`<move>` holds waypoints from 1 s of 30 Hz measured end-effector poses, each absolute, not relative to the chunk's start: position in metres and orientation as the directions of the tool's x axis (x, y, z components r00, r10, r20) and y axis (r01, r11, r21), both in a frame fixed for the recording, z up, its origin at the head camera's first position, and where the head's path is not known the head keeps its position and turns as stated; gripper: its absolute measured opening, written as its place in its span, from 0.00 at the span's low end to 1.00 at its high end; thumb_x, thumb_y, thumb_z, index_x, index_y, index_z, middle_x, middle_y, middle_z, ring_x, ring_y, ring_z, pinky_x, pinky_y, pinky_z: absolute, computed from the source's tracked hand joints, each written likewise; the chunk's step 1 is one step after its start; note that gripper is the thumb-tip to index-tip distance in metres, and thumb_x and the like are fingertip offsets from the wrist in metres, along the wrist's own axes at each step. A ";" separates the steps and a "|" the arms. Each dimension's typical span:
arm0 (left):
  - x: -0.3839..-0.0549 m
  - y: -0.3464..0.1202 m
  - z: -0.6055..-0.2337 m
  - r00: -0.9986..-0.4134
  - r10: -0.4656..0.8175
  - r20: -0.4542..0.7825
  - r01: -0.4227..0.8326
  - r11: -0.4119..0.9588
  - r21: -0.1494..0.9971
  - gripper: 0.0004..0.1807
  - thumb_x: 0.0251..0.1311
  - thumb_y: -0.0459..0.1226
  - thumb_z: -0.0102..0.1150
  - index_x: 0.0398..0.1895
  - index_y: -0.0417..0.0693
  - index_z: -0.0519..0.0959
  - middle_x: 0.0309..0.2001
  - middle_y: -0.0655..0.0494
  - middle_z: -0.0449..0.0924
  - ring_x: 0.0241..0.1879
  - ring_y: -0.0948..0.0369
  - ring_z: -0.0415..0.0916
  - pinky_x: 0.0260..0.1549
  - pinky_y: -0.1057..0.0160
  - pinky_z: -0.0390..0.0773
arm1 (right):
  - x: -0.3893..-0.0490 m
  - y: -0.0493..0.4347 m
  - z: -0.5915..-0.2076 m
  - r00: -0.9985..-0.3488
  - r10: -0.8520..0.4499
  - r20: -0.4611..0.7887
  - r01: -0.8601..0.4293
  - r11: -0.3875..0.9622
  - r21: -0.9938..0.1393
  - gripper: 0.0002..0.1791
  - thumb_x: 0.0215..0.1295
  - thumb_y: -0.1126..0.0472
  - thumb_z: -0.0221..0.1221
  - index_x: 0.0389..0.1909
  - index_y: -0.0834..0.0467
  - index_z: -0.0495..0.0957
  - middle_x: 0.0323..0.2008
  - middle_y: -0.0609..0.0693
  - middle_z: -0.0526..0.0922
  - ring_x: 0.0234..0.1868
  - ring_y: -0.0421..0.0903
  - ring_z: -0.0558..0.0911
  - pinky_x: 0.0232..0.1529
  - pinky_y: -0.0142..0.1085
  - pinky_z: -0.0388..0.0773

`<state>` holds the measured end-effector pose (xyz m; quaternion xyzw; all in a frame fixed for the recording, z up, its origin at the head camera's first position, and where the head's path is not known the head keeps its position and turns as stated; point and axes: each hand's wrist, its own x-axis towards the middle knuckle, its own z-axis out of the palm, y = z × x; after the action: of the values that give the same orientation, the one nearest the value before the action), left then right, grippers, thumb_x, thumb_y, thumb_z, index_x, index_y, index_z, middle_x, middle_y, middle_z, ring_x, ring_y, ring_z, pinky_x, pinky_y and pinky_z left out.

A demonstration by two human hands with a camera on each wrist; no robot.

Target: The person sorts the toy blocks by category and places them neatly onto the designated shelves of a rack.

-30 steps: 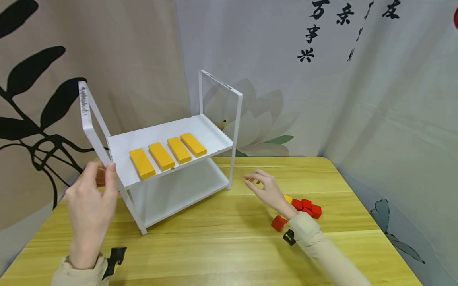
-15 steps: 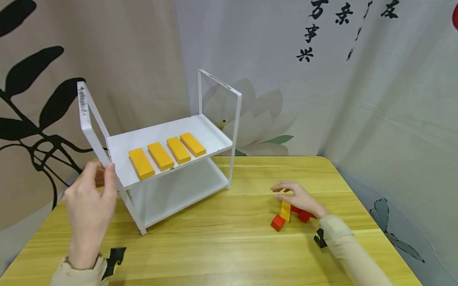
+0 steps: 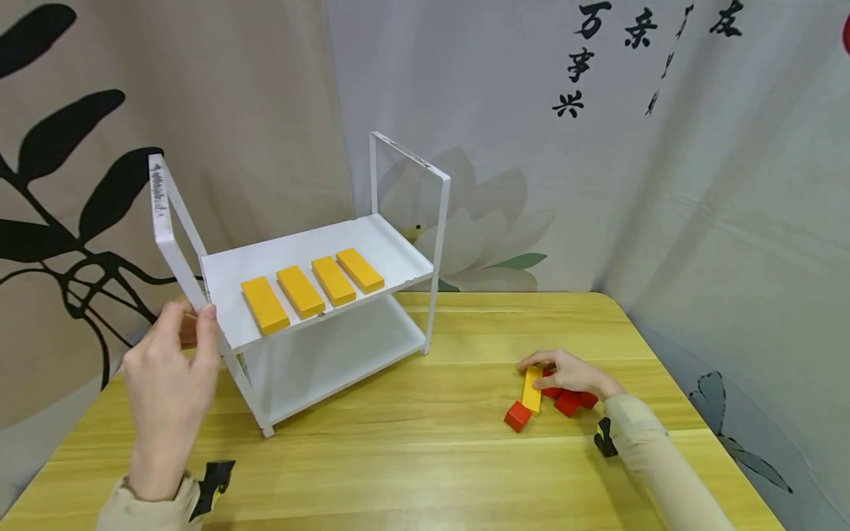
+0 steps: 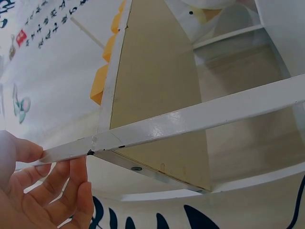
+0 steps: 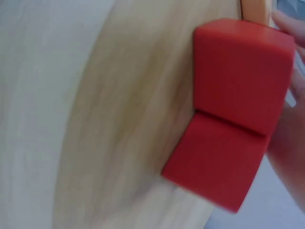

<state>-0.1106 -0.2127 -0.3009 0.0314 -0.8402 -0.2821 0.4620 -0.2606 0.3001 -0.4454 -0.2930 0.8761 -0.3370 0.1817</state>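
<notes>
Above the table's far right corner, 万事兴 is read down the grey curtain, 亲 and 友 are spotted rightward, strokes between are squeezed by a fold! From the left wrist, smaller black characters are blurred past reading.

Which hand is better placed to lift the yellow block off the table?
Probably the right hand: it's at that yellow block, while the left hand pinches the white rack, well away from it.

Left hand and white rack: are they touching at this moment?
Touching. The left wrist view shows it: the left hand pinches the white rack between thumb and fingers.
</notes>
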 end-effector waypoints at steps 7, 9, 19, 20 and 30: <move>-0.110 -0.213 -0.302 -0.569 -0.313 0.760 0.208 0.840 0.502 0.15 0.65 0.37 0.51 0.34 0.29 0.74 0.25 0.32 0.79 0.25 0.39 0.77 0.29 0.87 0.56 | -0.263 0.294 -0.449 -0.795 -0.598 -0.100 -0.388 0.628 -0.674 0.18 0.60 0.61 0.63 0.51 0.60 0.79 0.52 0.57 0.82 0.54 0.55 0.77 0.54 0.41 0.72; -0.110 -0.213 -0.302 -0.570 -0.312 0.760 0.209 0.840 0.502 0.15 0.65 0.37 0.51 0.34 0.29 0.74 0.26 0.32 0.80 0.25 0.39 0.77 0.29 0.87 0.56 | -0.264 0.292 -0.451 -0.814 -0.574 -0.084 -0.388 0.647 -0.657 0.17 0.60 0.58 0.63 0.49 0.59 0.80 0.50 0.55 0.83 0.50 0.50 0.78 0.50 0.36 0.73; -0.111 -0.213 -0.301 -0.569 -0.310 0.762 0.219 0.836 0.503 0.15 0.65 0.37 0.51 0.34 0.29 0.74 0.26 0.31 0.80 0.26 0.38 0.78 0.32 0.87 0.56 | -0.264 0.296 -0.450 -0.772 -0.634 -0.053 -0.446 0.598 -0.666 0.22 0.57 0.62 0.65 0.53 0.63 0.76 0.53 0.60 0.80 0.52 0.54 0.77 0.53 0.44 0.73; -0.111 -0.213 -0.301 -0.567 -0.309 0.764 0.221 0.836 0.502 0.15 0.65 0.37 0.51 0.34 0.28 0.74 0.26 0.31 0.80 0.26 0.38 0.78 0.32 0.87 0.56 | -0.263 0.296 -0.450 -0.771 -0.635 -0.055 -0.448 0.601 -0.661 0.22 0.56 0.65 0.65 0.53 0.63 0.77 0.53 0.60 0.79 0.52 0.54 0.77 0.53 0.45 0.73; -0.112 -0.214 -0.302 -0.559 -0.301 0.773 0.237 0.835 0.496 0.15 0.65 0.37 0.51 0.34 0.28 0.74 0.25 0.31 0.79 0.25 0.38 0.78 0.31 0.86 0.56 | -0.265 0.293 -0.455 -0.810 -0.586 0.020 -0.501 0.674 -0.544 0.19 0.52 0.66 0.67 0.48 0.57 0.81 0.46 0.54 0.82 0.35 0.40 0.71 0.35 0.28 0.70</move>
<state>-0.1122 -0.2140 -0.3018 0.0190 -0.8350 -0.2863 0.4694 -0.2654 0.2925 -0.4555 -0.2980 0.9114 -0.2728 0.0780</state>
